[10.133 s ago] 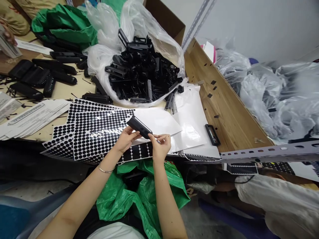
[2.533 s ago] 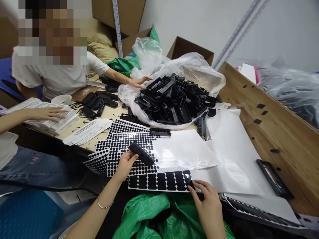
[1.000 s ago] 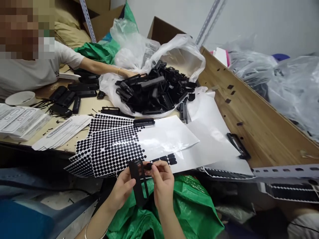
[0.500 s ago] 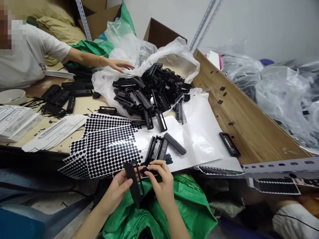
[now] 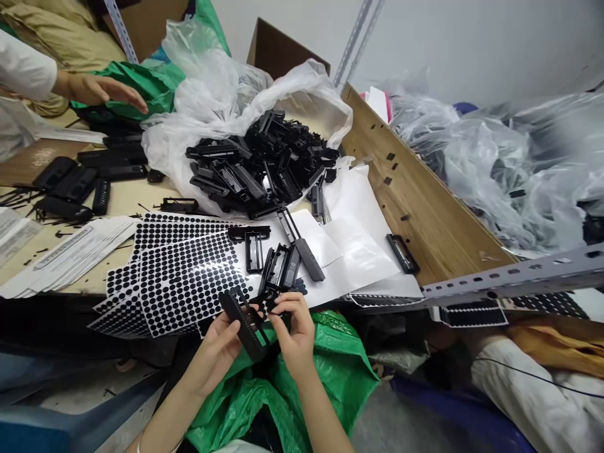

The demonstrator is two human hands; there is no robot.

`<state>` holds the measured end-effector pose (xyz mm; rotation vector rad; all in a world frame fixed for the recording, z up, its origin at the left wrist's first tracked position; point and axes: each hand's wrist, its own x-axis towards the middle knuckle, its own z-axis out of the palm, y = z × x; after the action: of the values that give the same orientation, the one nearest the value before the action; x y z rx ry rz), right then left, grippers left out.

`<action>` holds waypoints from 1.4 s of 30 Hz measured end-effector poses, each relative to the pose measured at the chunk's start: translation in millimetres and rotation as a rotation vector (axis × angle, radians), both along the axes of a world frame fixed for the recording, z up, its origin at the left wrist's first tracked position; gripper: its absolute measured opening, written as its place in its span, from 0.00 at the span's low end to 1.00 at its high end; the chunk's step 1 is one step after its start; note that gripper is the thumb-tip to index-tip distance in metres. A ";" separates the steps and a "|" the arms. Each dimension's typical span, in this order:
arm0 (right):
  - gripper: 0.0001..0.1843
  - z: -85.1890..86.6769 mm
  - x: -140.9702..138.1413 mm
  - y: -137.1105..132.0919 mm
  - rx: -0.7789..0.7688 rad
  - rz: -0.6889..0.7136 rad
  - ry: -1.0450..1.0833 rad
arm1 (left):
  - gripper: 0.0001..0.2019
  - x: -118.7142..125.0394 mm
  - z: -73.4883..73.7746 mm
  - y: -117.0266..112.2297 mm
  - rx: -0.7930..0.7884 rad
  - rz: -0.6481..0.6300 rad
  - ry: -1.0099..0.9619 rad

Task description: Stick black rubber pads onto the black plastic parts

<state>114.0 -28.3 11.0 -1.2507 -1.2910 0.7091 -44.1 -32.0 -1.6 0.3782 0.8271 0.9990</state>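
My left hand (image 5: 219, 346) grips a long black plastic frame (image 5: 243, 324) with an open slot, tilted above the table's front edge. Close beside it, my right hand (image 5: 296, 336) has its thumb and fingertips pinched together at a small dark bit I cannot make out. Just beyond my fingers, several black frames (image 5: 278, 267) lie clustered on white sheets. A ribbed black piece (image 5: 309, 258) rests right of them. Sheets of round black stickers (image 5: 189, 277) spread to the left of the cluster.
A white plastic bag (image 5: 165, 145) lies open around a heap of black parts (image 5: 264, 163). At the left, a co-worker's hand (image 5: 106, 89) hovers over a green bag. A wooden board (image 5: 415, 207) bounds the right side. A green sack (image 5: 340, 352) hangs below my hands.
The co-worker's hand has drawn back left from the white bag. More black frames now lie on the white sheets beyond my hands. The frame in my left hand has tilted; my view has shifted.
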 end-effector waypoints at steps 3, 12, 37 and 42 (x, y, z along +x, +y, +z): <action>0.02 -7.0 11.5 -6.1 0.060 -0.079 0.088 | 0.18 -7.0 -7.6 -4.8 -0.030 0.053 -0.031; 0.45 -29.9 32.0 -9.8 -0.054 0.100 -0.688 | 0.17 -18.8 -35.4 -11.5 -0.088 0.070 -0.105; 0.31 5.1 -14.1 158.7 -0.083 -0.012 -1.013 | 0.19 -3.9 -35.5 -14.7 0.124 0.071 -0.225; 0.33 -12.7 6.3 138.9 0.161 0.012 -1.028 | 0.18 2.8 -35.4 -8.3 0.241 0.095 -0.190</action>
<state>120.3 110.6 -1.8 -1.5240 -2.1168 -0.1052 -41.3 -40.2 -36.9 0.4454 0.5584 1.2083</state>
